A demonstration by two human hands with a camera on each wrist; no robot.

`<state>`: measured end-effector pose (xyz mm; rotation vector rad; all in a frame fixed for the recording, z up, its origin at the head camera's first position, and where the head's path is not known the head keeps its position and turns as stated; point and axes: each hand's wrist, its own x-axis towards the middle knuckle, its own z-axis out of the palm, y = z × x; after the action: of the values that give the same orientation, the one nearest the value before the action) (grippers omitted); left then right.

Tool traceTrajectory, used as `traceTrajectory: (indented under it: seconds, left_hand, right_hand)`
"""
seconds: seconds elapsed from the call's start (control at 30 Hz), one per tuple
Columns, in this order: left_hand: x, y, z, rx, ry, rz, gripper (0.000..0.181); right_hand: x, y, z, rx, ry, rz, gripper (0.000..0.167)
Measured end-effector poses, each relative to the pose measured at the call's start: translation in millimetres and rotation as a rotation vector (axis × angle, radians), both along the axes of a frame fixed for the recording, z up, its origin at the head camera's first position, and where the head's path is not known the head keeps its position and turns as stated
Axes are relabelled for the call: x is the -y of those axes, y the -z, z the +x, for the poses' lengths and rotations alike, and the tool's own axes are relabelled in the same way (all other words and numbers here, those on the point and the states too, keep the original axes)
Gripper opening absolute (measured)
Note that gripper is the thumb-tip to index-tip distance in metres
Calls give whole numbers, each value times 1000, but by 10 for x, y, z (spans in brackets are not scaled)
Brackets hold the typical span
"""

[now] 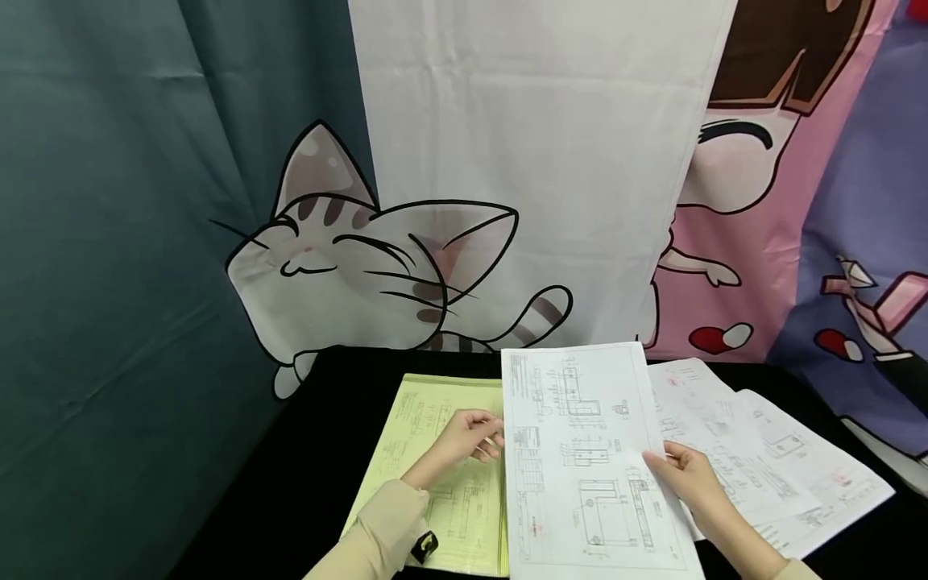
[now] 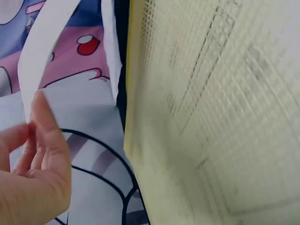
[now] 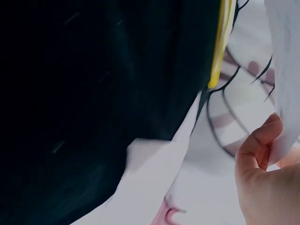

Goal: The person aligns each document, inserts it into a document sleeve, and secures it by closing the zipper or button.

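Note:
A white sheet with printed technical drawings (image 1: 580, 451) is held up off the black table in front of me. Its left edge is pinched between the thumb and fingers of my left hand (image 1: 467, 437), and the left wrist view shows that hand (image 2: 42, 173) at the thin edge of the paper. My right hand (image 1: 689, 479) pinches the right edge, thumb in front; the hand (image 3: 267, 173) also appears in the right wrist view. Beneath my left forearm lies a yellow see-through document pouch (image 1: 391, 451) with a grid texture, drawings showing through it.
More white drawing sheets (image 1: 797, 451) lie overlapping on the right of the black tablecloth (image 1: 275, 483). Behind the table hangs a curtain (image 1: 544, 145) printed with a cartoon cat and figures. A small black object (image 1: 424, 547) sits at my left sleeve.

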<state>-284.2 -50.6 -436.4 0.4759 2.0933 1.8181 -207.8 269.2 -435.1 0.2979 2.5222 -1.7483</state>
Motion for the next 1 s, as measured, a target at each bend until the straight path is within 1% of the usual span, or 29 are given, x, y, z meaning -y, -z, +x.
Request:
traceTrajectory:
  seconds: [0.13,0.23,0.27,0.3,0.37,0.4,0.47,0.53,0.57,0.67,0.73,0.9,1.0]
  left_hand:
    - [-81,61,34,67,97,-104,25]
    - [-119,80,69,78,129,-185,21]
    - [-130,85,77,69,128,-214,19]
    - [-136,91,81,46,122,-246,16]
    - [-143,114,85,4,97,-328,13]
    - [-147,123,85,-11,86,-372,15]
    - [-160,146,78,-22,56,-443,30]
    - [-177,169,72,-22,38,-497,43]
    - [-187,177,70,-18,32,-510,47]
    - [-208,183,63,-5,18,-519,51]
    - [-201,178,64,17,12,-504,48]
    - [-143,179,84,95,24,-411,36]
    - [-116,207,92,114,40,-388,28]
  right_hand:
    - [-131,78,-8,20,18,56,51]
    - [-195,101,-14,22,38,74,54]
    - [-214,101,-15,23,40,77,54]
    - [-235,100,-18,22,43,84,55]
    - [-267,91,-24,25,42,90,54]
    - [-281,87,-28,27,40,91,53]
    - [-299,80,-36,29,32,100,51]
    - [-303,76,-39,34,22,105,51]
    - [-297,77,-39,39,18,106,50]
    - [-270,86,-26,48,4,105,49]
    - [-253,101,-16,50,-4,103,47]
    - [-254,140,9,60,0,117,45]
    - [-256,149,24,69,9,110,46]
